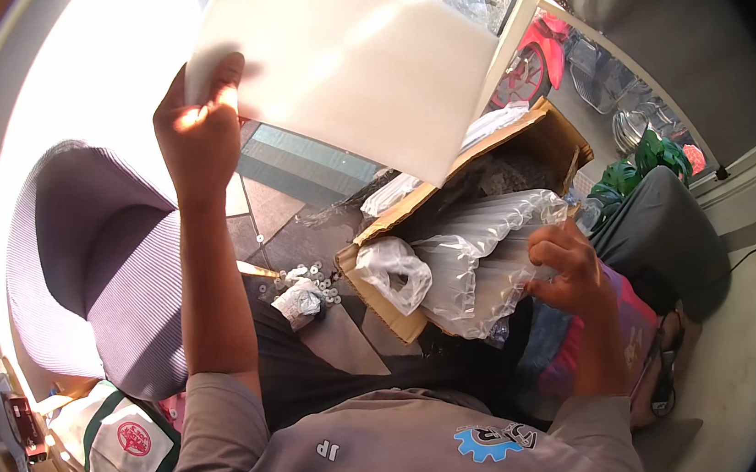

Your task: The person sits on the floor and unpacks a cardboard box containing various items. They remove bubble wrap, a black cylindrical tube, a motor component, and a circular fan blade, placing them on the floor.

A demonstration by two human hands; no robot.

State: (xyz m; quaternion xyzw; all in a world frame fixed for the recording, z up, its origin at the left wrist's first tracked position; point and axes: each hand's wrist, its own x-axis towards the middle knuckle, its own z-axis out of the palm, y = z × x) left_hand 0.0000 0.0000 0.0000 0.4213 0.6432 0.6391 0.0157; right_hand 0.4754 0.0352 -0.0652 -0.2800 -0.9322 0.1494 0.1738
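Holding white sheet (351, 64) up high with left grip (201, 130), near brown box (374, 301) | touching puffy clear plastic (469, 268) with right grip (571, 271), cannot tell if pinching | so far: sheet in hand; not all out of box: plastic

I wear this wide fisheye on my head; it faces down and forward over my grey shirt (382, 447), which spans the lower edge, very near. My left hand (202, 139), upper left, and right hand (575, 270), right of centre, both sit at close range. Frame centre falls by the edge of the cardboard box (383, 304). Pale sheet (361, 72) crosses the upper part, masking what lies behind. Tiled floor (338, 340) farther below; window frame (531, 6) farther off, upper right.
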